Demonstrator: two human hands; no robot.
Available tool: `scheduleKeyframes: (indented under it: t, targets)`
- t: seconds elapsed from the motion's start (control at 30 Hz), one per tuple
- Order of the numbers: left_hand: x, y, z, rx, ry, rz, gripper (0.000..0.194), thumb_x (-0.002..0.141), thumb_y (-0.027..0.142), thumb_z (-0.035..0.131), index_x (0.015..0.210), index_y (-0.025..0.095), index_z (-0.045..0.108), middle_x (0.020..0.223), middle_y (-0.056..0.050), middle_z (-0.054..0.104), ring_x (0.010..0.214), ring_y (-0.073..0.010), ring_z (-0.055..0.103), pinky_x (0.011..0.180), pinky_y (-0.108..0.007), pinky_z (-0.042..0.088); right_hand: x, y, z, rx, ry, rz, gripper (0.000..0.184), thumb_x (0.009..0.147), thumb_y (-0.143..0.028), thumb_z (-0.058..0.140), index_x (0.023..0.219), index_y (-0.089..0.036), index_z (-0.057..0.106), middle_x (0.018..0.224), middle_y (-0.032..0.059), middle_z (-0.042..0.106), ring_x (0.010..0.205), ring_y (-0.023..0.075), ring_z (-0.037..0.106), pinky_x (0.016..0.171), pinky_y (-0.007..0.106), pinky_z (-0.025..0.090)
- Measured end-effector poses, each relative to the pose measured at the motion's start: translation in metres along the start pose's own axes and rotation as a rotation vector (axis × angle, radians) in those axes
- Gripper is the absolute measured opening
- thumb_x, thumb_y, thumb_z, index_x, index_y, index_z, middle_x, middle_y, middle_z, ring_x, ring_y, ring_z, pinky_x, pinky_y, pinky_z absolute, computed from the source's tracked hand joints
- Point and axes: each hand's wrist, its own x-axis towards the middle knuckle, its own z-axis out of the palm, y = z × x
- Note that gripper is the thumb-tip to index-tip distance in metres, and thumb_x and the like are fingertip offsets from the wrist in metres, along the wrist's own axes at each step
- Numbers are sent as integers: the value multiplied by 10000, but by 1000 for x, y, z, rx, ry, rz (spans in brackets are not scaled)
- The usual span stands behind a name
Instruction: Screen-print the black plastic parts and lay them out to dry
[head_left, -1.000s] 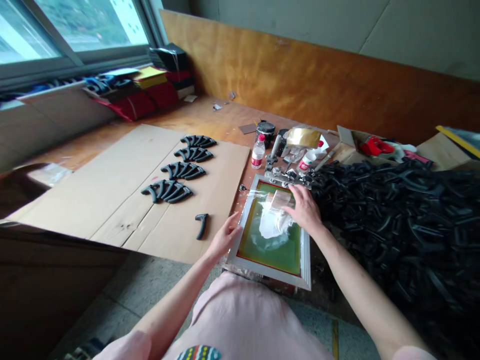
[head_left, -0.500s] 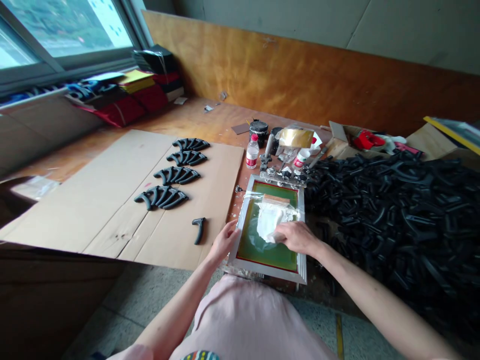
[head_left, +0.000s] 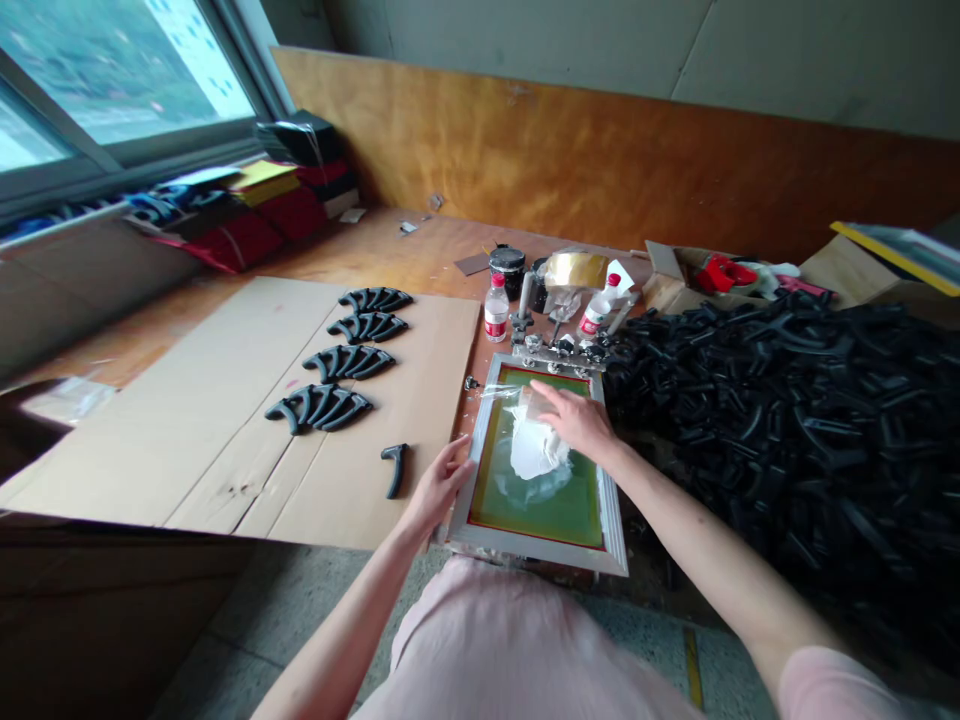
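Observation:
A screen printing frame [head_left: 613, 520] with silver metal edges and a green mesh lies in front of me. White ink [head_left: 536, 450] is spread thickly over the mesh's middle. My right hand [head_left: 581, 420] closes on a wooden-topped squeegee [head_left: 534, 403] at the far end of the ink, partly covering it. At the frame's left edge, my left hand [head_left: 442, 485] has its fingers curled against the metal. One black curved handle [head_left: 394, 470] lies alone on the cardboard, left of that hand.
Several rows of black handles [head_left: 349, 362] lie on the cardboard sheet [head_left: 195, 400]. A large heap of black handles [head_left: 765, 430] fills the right side. Behind the frame stand a clamp [head_left: 559, 358], plastic bottle [head_left: 496, 310], black tub [head_left: 508, 268] and tape roll [head_left: 576, 269].
My right hand has moved away from me, from the near edge of the white ink to the squeegee at its far end. My left hand stays at the frame's left edge.

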Motion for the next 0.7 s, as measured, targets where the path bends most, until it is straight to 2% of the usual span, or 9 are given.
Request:
scheduleKeyframes:
  t: [0.07, 0.13, 0.23, 0.33, 0.43, 0.5, 0.57, 0.63, 0.7]
  targets:
    - [-8, 25, -1, -10, -7, 28, 644, 789, 574, 637, 1294, 179, 581, 771, -12, 659, 621, -137, 561, 545, -217, 396, 15, 16, -24, 4, 87, 95, 599, 845, -389, 675, 1407, -319, 481, 1019, 37, 721, 809, 213, 669, 719, 312, 502]
    - [-11, 52, 0, -52, 14, 88, 577, 810, 617, 586, 1151, 158, 662, 793, -25, 662, 647, -142, 571, 564, -225, 422, 13, 42, -46, 74, 243, 212, 528, 889, -464, 586, 1374, -265, 517, 879, 37, 717, 740, 204, 654, 692, 307, 488]
    - [-2, 95, 8, -153, 84, 258, 553, 836, 648, 527, 1066, 169, 680, 896, -38, 685, 741, -159, 617, 632, -244, 480, -10, 82, -54, 141, 418, 426, 444, 951, -489, 413, 1212, -188, 608, 757, 43, 679, 675, 198, 623, 639, 306, 472]
    - [19, 138, 18, -210, 67, 447, 518, 850, 641, 511, 1104, 208, 641, 1050, -48, 687, 891, -181, 651, 721, -276, 528, -40, 95, -16, 131, 306, 486, 370, 932, -503, 441, 972, -206, 659, 743, 34, 659, 668, 198, 606, 617, 312, 473]
    - [36, 168, 26, -213, 9, 517, 524, 879, 650, 446, 1112, 206, 599, 1014, -64, 694, 938, -188, 665, 753, -302, 551, -60, 74, 42, 101, 104, 312, 274, 871, -474, 592, 804, -213, 637, 827, 47, 662, 784, 202, 620, 716, 311, 487]
    - [37, 167, 32, -249, 63, 520, 523, 895, 643, 422, 1158, 212, 558, 982, -58, 696, 917, -176, 672, 756, -300, 552, -65, 52, 69, 3, -8, 199, 234, 879, -405, 614, 768, -200, 603, 905, 82, 657, 889, 219, 611, 795, 323, 474]
    - [27, 145, 42, -290, 133, 442, 532, 882, 635, 466, 1197, 211, 533, 978, -60, 701, 877, -174, 677, 731, -294, 549, -68, 29, 81, -78, -62, 208, 183, 914, -325, 581, 790, -190, 578, 894, 102, 655, 897, 228, 605, 785, 324, 466]
    - [7, 106, 57, -270, 67, 207, 584, 823, 653, 551, 1168, 181, 563, 974, -94, 715, 851, -208, 684, 686, -307, 547, -72, 2, 81, -90, -34, 292, 151, 949, -284, 523, 838, -190, 562, 829, 97, 654, 836, 228, 605, 718, 314, 464]
    - [-16, 63, 73, -205, -156, -139, 650, 746, 688, 619, 1108, 147, 614, 985, -148, 723, 880, -273, 691, 650, -339, 545, -76, -27, 78, -55, 60, 296, 159, 975, -286, 469, 863, -209, 552, 806, 86, 648, 809, 231, 594, 695, 318, 463]
